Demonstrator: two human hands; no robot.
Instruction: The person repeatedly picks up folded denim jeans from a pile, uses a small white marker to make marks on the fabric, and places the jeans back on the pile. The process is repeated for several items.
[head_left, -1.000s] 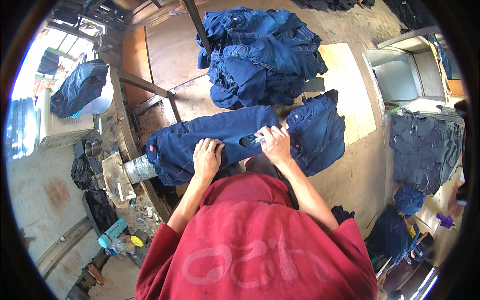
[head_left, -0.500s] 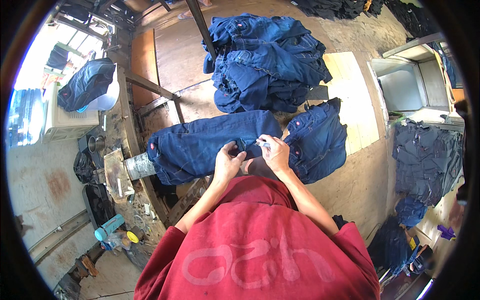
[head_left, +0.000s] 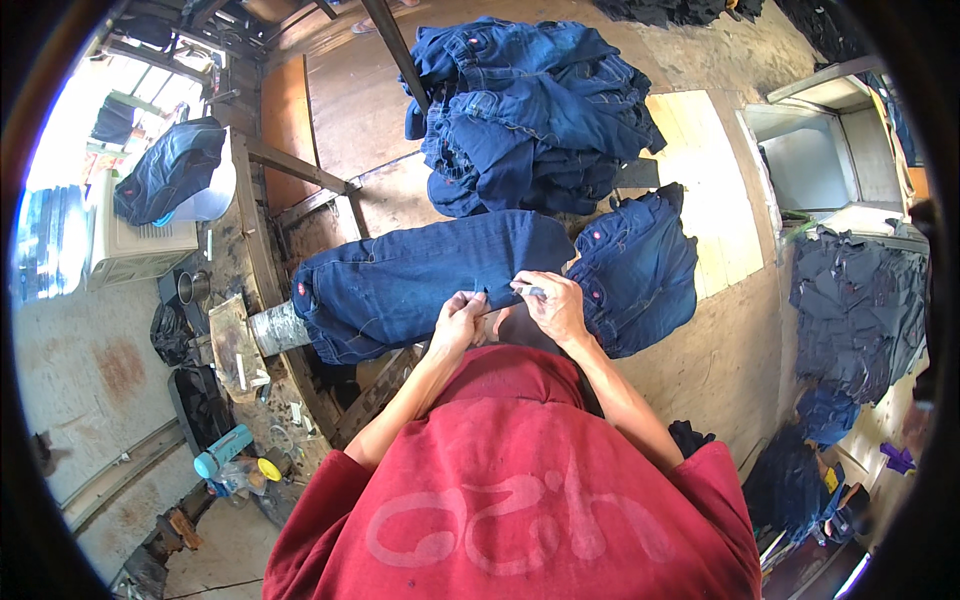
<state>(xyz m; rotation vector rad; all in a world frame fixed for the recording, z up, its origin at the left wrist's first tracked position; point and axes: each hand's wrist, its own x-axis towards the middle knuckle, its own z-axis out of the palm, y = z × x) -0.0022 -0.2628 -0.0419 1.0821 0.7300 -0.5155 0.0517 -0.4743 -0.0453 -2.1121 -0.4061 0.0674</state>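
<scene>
A pair of dark blue jeans (head_left: 400, 280) lies stretched over a horizontal form, whose silvery wrapped end (head_left: 278, 328) sticks out at the left. My left hand (head_left: 460, 318) is closed at the near edge of the denim, with thumb and fingers pinching the cloth. Close to its right, my right hand (head_left: 556, 308) is closed round a small pale grey-white piece (head_left: 528, 291), which rests at the jeans' right end. Its exact kind is too small to make out. The fingertips of both hands are partly hidden.
Beyond the form rises a tall pile of jeans (head_left: 530, 120). Another folded pair (head_left: 640, 270) lies just right of my right hand. A wooden bench (head_left: 240, 350) stands left, with a turquoise bottle (head_left: 222, 450). Dark garments (head_left: 855, 310) are heaped at the right.
My left hand has closed more and gathered at the cloth's near edge, and the denim there lies smoother. My right hand stays close by with the pale piece, tilted differently.
</scene>
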